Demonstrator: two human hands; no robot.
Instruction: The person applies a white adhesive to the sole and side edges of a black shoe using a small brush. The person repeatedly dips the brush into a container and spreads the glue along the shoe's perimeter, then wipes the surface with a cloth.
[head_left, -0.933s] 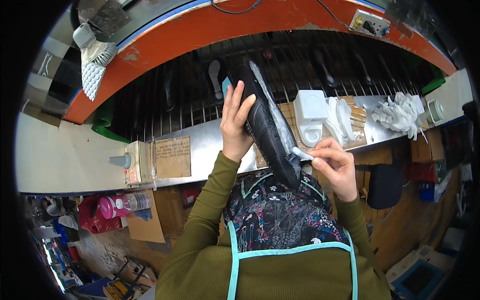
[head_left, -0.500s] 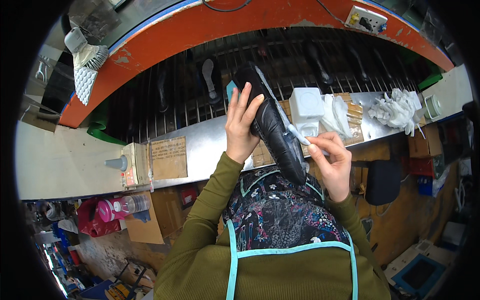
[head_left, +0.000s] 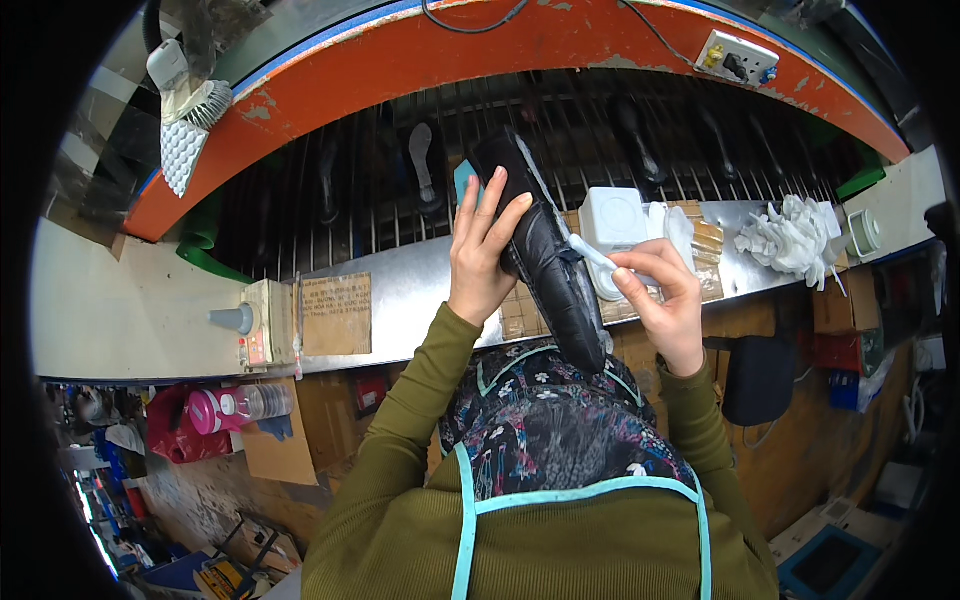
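Observation:
A black leather shoe upper (head_left: 548,262) is held tilted above the bench, its lower end near my apron. Along its right edge runs a whitish smear. My left hand (head_left: 482,250) grips it from the left side, fingers over the top. My right hand (head_left: 665,310) pinches a white-handled brush (head_left: 592,252), whose tip touches that right edge about midway; the bristles are hard to make out. A teal piece (head_left: 463,184) shows beside my left fingertips. Right of the shoe stands a white plastic container (head_left: 613,215), with white cloth or gloves (head_left: 672,232) beside it.
Behind the metal bench edge (head_left: 410,258), a dark rack of rods (head_left: 390,200) carries several shoe parts under an orange beam (head_left: 330,120). Crumpled white material (head_left: 790,240) lies at right. A cardboard piece (head_left: 336,315) and control box (head_left: 268,325) sit at left.
The brush and my right hand have moved slightly up along the shoe's right edge. My left hand keeps the same grip. The whole view has shifted a little.

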